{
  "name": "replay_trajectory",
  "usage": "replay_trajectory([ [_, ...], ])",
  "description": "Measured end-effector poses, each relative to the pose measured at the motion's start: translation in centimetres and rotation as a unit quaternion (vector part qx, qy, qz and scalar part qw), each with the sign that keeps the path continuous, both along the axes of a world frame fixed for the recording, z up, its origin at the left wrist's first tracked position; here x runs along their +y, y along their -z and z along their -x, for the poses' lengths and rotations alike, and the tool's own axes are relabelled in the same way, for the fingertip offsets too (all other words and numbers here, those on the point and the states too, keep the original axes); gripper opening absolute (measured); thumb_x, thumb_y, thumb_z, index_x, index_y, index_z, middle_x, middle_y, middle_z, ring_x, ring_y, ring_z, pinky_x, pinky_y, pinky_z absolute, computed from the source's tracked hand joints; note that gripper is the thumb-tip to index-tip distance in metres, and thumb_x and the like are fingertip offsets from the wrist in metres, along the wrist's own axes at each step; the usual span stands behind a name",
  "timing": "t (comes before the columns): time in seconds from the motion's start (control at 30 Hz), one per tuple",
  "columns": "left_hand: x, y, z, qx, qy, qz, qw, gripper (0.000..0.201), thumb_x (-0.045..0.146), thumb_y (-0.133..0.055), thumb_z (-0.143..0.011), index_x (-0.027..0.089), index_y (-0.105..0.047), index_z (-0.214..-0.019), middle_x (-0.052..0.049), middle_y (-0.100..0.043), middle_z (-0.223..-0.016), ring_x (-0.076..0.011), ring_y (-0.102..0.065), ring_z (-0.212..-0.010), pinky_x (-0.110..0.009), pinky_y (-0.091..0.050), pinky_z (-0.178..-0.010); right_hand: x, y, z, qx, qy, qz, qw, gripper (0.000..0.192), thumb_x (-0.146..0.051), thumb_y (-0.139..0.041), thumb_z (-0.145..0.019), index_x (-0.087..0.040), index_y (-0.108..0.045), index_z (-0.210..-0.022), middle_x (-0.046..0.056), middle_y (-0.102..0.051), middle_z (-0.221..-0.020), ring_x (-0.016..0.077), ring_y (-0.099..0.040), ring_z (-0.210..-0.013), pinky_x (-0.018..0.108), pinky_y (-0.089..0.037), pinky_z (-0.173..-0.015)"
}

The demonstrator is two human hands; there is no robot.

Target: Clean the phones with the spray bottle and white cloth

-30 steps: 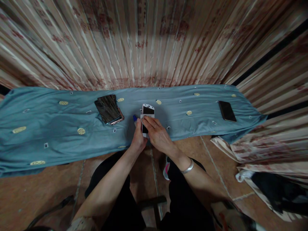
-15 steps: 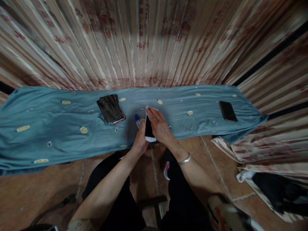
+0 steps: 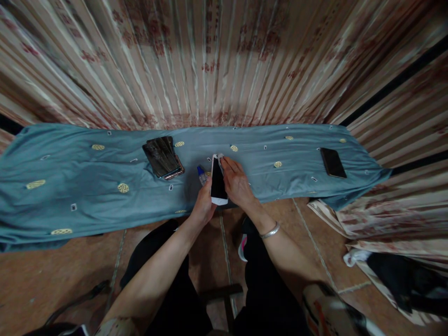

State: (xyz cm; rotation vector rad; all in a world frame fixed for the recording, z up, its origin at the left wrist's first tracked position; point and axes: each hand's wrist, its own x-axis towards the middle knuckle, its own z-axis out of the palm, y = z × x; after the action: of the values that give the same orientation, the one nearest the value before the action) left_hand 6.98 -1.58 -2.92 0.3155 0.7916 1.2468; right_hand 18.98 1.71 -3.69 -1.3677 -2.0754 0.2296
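A white-framed smartphone (image 3: 219, 184) with a dark screen is in my left hand (image 3: 204, 200), which grips it by its left side and lower end. My right hand (image 3: 237, 182) lies along the phone's right edge, fingers together and pressed on a small white wiping cloth (image 3: 220, 157) near the top corner. Most of that cloth is hidden under the fingers. Just beyond my left thumb, a small clear bottle with a blue cap (image 3: 201, 173) lies on the table cover, partly hidden by the hand.
A blue-green patterned cloth (image 3: 87, 175) covers the long, narrow table. To the left lies a stack of several dark phones (image 3: 161, 156); a single black phone (image 3: 332, 163) rests far right. Pleated curtains (image 3: 196, 65) hang behind. Below are my knees and a tiled floor (image 3: 280, 224).
My right hand has slid from across the phone's screen to its right edge, with the white cloth under its fingers. More of the screen shows now. The left hand keeps its hold.
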Motion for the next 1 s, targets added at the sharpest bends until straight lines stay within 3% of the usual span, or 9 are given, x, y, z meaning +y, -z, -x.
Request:
replay_trajectory([
  [0.2,0.3,-0.2,0.4,0.004,-0.006,0.018,1.000,0.030,0.031,-0.049,-0.101,0.018,-0.076,-0.099,-0.009,-0.080,-0.108,-0.0258,-0.061,-0.133,-0.040,-0.045,-0.114,0.0,0.2,-0.2,0.005,0.012,0.007,1.000,0.058,-0.009,-0.041,-0.092,-0.010,-0.051,-0.149,0.019,-0.056,-0.150,0.0305,-0.049,-0.141,0.054,-0.039,-0.121],
  [0.43,0.9,-0.1,0.8,-0.003,-0.033,0.011,0.999,0.030,0.034,-0.054,-0.098,0.014,-0.075,-0.099,-0.010,-0.080,-0.108,-0.0250,-0.063,-0.130,-0.039,-0.043,-0.115,-0.6,0.5,0.4,0.016,0.009,-0.040,0.999,0.053,-0.010,-0.039,-0.094,-0.014,-0.059,-0.143,0.014,-0.064,-0.141,0.0279,-0.057,-0.131,0.050,-0.047,-0.117],
  [0.67,1.1,-1.1,1.2,-0.007,-0.053,0.008,0.999,0.038,0.029,-0.040,-0.103,0.014,-0.075,-0.096,-0.008,-0.080,-0.099,-0.0212,-0.065,-0.126,-0.034,-0.044,-0.114,-1.8,-0.2,1.1,-0.005,-0.015,-0.032,0.999,0.051,-0.010,-0.037,-0.095,-0.011,-0.061,-0.140,0.017,-0.064,-0.139,0.0296,-0.059,-0.127,0.052,-0.048,-0.114],
  [1.0,1.9,-0.3,2.5,0.002,-0.056,-0.011,0.998,0.034,0.038,-0.048,-0.102,0.016,-0.072,-0.093,-0.005,-0.077,-0.088,-0.0180,-0.072,-0.099,-0.031,-0.052,-0.099,-4.5,-0.5,1.3,-0.019,-0.052,-0.043,0.998,0.046,-0.011,-0.036,-0.099,-0.012,-0.064,-0.136,0.016,-0.067,-0.136,0.0284,-0.061,-0.123,0.049,-0.052,-0.111],
])
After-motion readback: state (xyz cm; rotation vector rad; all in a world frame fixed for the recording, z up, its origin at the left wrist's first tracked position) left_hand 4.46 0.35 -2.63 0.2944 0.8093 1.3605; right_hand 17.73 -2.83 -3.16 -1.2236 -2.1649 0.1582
